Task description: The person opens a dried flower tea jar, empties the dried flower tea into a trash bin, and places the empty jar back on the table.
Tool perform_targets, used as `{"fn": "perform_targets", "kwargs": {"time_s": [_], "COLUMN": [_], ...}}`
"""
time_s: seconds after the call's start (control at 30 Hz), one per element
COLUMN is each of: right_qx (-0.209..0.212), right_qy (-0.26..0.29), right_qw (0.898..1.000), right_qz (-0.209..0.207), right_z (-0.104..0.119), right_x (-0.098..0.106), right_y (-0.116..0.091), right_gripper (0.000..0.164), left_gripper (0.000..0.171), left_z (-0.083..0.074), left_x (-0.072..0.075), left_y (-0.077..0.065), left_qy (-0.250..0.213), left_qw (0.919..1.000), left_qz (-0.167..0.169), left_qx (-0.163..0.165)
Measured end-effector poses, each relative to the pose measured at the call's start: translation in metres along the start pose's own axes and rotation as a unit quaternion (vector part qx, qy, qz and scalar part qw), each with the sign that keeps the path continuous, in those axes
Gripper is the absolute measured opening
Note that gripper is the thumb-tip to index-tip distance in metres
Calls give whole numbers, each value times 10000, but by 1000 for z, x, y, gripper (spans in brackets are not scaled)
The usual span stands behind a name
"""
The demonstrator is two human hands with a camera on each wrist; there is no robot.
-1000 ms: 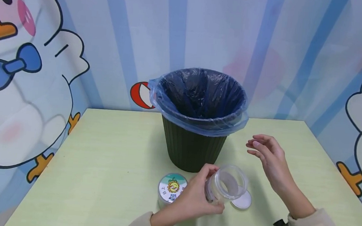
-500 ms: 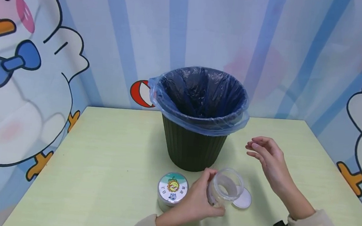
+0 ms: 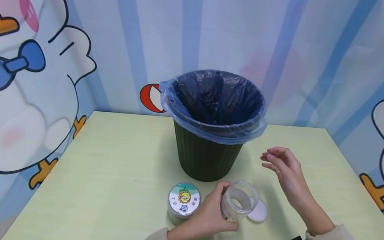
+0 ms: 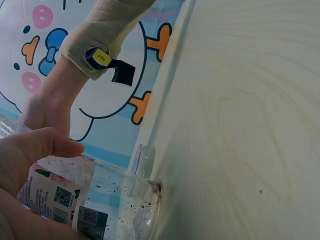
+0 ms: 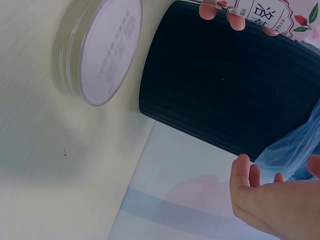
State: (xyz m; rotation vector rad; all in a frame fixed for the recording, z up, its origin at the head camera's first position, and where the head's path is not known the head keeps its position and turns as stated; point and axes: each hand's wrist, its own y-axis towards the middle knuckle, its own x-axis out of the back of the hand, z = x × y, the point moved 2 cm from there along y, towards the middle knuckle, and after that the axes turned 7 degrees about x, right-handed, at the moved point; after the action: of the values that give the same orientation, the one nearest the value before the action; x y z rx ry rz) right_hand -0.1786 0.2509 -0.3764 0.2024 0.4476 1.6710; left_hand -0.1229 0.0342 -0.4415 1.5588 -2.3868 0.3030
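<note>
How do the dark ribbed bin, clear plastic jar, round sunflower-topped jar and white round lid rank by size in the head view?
Dark ribbed bin
Clear plastic jar, sunflower-topped jar: too alike to rank
White round lid

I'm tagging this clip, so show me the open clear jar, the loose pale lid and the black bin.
Clear jar [image 3: 239,199]: head view, within its open mouth.
Pale lid [image 5: 111,54]: right wrist view, flat face.
Black bin [image 3: 208,157]: head view, front wall.
</note>
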Motion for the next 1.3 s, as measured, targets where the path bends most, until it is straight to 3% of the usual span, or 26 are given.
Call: {"fn": "perform_targets", "kwargs": {"time_s": [0.4, 0.8, 1.3], "right_qx": [62, 44, 19], "right_qy": [23, -162, -130], "right_qw": [10000, 9996, 9996], "right_qz": [67, 211, 261], "right_z": [-3, 0, -5], "right_x": [-2, -3, -7], "right_y": [1, 4, 0], "right_gripper": [14, 15, 13], "left_gripper": [85, 86, 102], "left_z": [4, 3, 6], "left_x": [-2, -7, -10], "left_y": [0, 1, -11], "left_qy": [-120, -376, -144], "left_qw": [9997, 9989, 9975], "left_qz": [-119, -287, -182], "left_qx": [172, -2, 665]}}
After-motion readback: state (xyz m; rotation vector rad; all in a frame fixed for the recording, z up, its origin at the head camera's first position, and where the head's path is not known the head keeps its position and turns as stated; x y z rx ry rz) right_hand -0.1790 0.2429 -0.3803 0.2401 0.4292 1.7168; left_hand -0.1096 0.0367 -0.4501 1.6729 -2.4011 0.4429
